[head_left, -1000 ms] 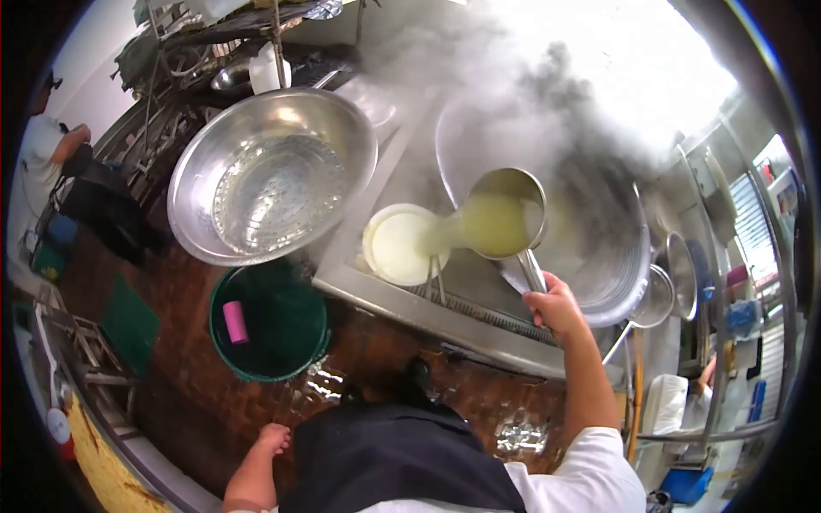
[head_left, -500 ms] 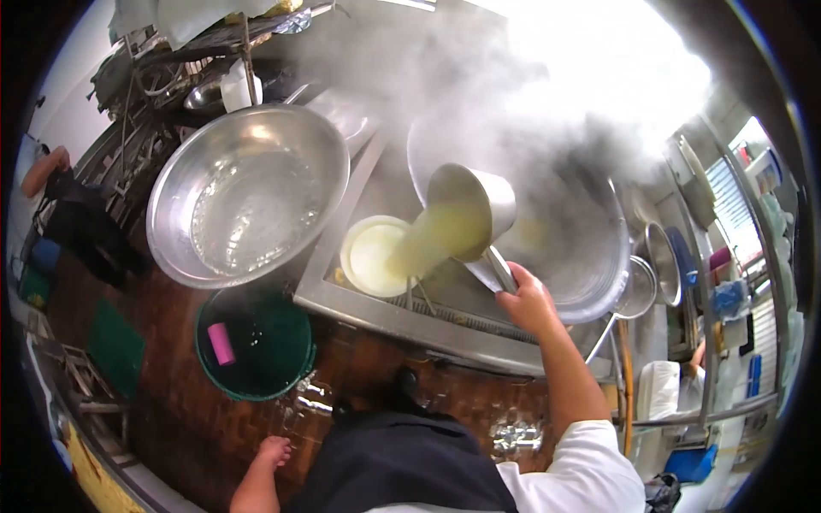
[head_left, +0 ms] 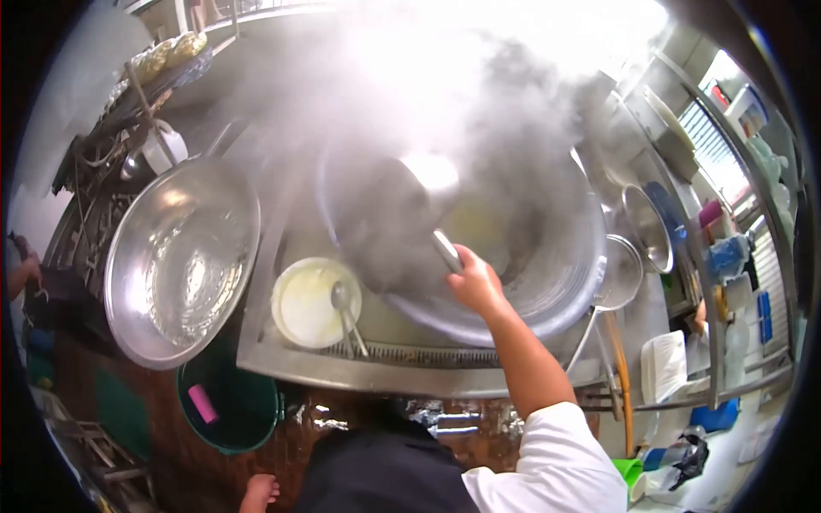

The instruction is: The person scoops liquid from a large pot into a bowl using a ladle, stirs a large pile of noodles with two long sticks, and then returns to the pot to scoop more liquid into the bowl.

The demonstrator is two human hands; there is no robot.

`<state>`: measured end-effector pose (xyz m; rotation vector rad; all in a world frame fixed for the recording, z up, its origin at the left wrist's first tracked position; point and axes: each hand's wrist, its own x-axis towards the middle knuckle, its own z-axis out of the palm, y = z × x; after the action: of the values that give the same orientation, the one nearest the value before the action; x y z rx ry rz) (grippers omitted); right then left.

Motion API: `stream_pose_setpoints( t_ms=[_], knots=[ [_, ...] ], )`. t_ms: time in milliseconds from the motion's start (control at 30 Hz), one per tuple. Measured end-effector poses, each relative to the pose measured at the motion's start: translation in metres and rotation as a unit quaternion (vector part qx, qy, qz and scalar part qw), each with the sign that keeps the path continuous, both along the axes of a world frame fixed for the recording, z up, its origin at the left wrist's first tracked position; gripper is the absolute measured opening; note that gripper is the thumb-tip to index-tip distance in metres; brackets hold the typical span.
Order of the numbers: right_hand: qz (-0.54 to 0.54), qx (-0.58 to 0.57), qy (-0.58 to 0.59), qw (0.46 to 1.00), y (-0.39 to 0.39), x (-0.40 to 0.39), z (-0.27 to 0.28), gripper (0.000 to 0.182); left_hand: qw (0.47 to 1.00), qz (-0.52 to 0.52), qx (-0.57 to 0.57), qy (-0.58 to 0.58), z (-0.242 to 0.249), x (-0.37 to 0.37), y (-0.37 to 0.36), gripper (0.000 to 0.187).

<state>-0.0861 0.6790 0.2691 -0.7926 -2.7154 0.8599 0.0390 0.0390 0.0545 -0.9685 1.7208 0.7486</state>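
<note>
My right hand (head_left: 475, 280) is closed round the handle of a metal dipper (head_left: 446, 251), whose cup is largely lost in steam over the large metal pot (head_left: 547, 321). My left hand (head_left: 262, 489) hangs low at the bottom of the view, beside the dark apron, fingers curled and holding nothing that I can see. A round tub of pale, whitish content (head_left: 312, 303) rests on the steel counter to the left of the pot, with a metal spoon (head_left: 341, 296) leaning in it. Steam hides most of the pot's inside.
A wide steel bowl (head_left: 181, 261) is at left, above a dark green bin (head_left: 229, 398) with a pink cylinder (head_left: 203, 403). Right of the pot are a strainer (head_left: 619, 272) and rack shelves (head_left: 714, 342). Another person's arm (head_left: 26, 272) shows at far left.
The yellowish liquid that poured from the dipper over the tub is no longer visible. The dipper has moved back over the pot, and the view has shifted right.
</note>
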Motion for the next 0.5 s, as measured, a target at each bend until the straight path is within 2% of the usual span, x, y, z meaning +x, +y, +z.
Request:
stream_pose_setpoints(
  t_ms=[100,133,167,233,267,300,333,400,500],
  knots=[
    [-0.117,0.014,-0.047,0.992,0.104,-0.01,-0.062,0.051,0.999,-0.004,-0.032,0.029,0.025,0.003,0.026,0.025],
    [-0.153,0.006,-0.066,0.986,0.135,-0.008,-0.066,0.047,0.999,0.005,-0.015,0.043,0.031,0.01,0.032,0.024],
    [-0.202,0.05,-0.106,0.972,0.174,-0.008,-0.083,0.042,0.998,0.015,0.001,0.058,0.036,0.016,0.035,0.023],
    [-0.26,0.079,-0.179,0.946,0.231,-0.005,-0.084,0.046,0.998,0.027,-0.006,0.048,0.044,0.03,0.039,0.023],
    [-0.32,0.077,-0.129,0.935,0.259,-0.001,-0.099,0.034,0.999,0.033,0.0,0.04,0.044,0.039,0.044,0.023],
    [-0.306,0.171,-0.166,0.922,0.286,0.006,-0.113,0.036,0.999,0.042,-0.009,0.028,0.044,0.047,0.045,0.023],
    [-0.281,0.17,-0.247,0.911,0.286,0.003,-0.096,0.035,0.998,0.051,-0.013,0.026,0.045,0.055,0.047,0.023],
    [-0.267,0.115,-0.29,0.912,0.291,-0.005,-0.111,0.041,0.998,0.06,-0.012,0.021,0.051,0.07,0.045,0.023],
    [-0.219,0.073,-0.259,0.938,0.266,-0.031,-0.155,0.051,0.998,0.063,-0.014,-0.003,0.059,0.067,0.055,0.021]
  ],
)
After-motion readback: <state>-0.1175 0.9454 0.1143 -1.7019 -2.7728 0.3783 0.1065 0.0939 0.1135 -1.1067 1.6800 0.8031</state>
